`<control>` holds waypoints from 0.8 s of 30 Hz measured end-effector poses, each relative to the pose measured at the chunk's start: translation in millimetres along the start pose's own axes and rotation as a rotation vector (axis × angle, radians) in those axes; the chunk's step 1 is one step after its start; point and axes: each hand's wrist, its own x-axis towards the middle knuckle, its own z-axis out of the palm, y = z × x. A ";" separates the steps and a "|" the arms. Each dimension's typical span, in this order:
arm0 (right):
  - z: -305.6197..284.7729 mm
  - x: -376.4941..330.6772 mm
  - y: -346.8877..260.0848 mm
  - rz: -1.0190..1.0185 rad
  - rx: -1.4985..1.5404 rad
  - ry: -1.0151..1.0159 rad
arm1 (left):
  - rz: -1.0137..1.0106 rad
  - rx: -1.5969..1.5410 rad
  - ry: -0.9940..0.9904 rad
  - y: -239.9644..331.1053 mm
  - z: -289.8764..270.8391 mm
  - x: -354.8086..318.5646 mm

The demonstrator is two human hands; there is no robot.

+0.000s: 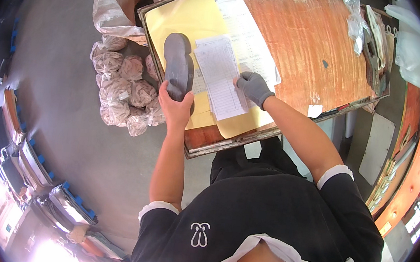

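My left hand [175, 108] is bare and grips the near end of a dark grey shoe sole [178, 62], its thumb on one side and its fingers on the other. The sole lies lengthwise over the left part of a yellow folder [196, 13]. My right hand [254, 88] wears a grey glove with bare fingertips. It pinches the right edge of a small stack of printed forms [218, 73], which rests on the folder beside the sole. Larger white printed sheets [245, 31] lie partly under the forms.
The worn wooden tabletop [305, 34] has a raised dark rim. Bundles in clear plastic bags [123, 85] are piled on the floor at left, below an open woven sack [115, 8]. Clear plastic [417, 50] and flat pieces [374, 51] hang at the table's right end.
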 end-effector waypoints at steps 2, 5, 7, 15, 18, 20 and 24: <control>-1.7 1.6 1.5 -0.015 0.012 0.014 | 0.086 0.170 0.103 1.7 4.9 3.7; -4.0 4.3 3.2 -0.017 0.005 0.021 | 0.184 0.338 0.142 3.5 14.3 9.0; -5.1 6.0 3.6 0.006 -0.018 0.023 | 0.171 0.406 0.155 3.4 19.7 9.8; -3.9 3.9 4.7 -0.018 0.039 0.026 | 0.172 0.306 0.170 4.4 20.1 4.5; -2.7 3.2 5.4 -0.021 0.055 0.041 | 0.252 0.307 0.195 5.6 22.9 2.6; -2.5 3.4 5.6 -0.019 0.053 0.048 | 0.288 0.337 0.206 5.4 27.7 5.6; -3.5 4.5 5.5 -0.021 0.027 0.043 | 0.445 0.547 0.200 0.8 36.0 16.7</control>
